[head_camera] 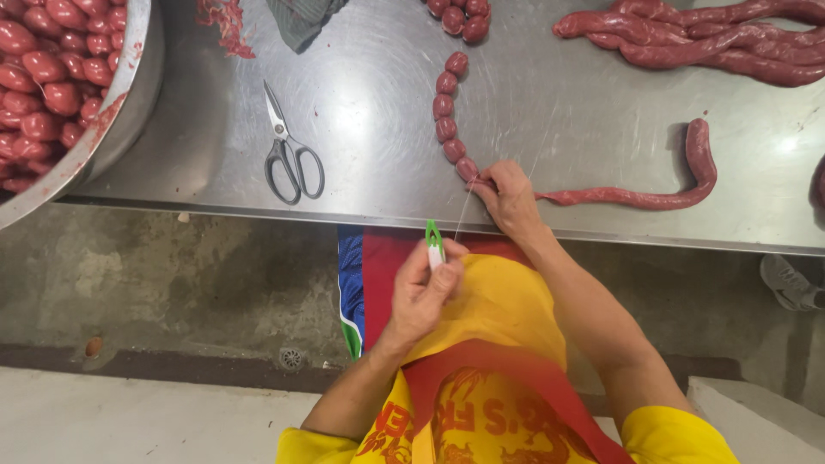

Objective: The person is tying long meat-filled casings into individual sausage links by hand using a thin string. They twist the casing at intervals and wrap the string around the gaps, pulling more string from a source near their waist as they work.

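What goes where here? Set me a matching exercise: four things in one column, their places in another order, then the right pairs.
Things:
1. scissors
2. bowl
3. cloth
4. green tool

Places:
A. in the left hand, off the table's near edge
B. at the table's far edge, top of the view
C. flat on the steel, between bowl and sausage chain
D. at the table's left end, full of tied sausage pieces

Pairs: 1-C, 2-D, 3-B, 4-A
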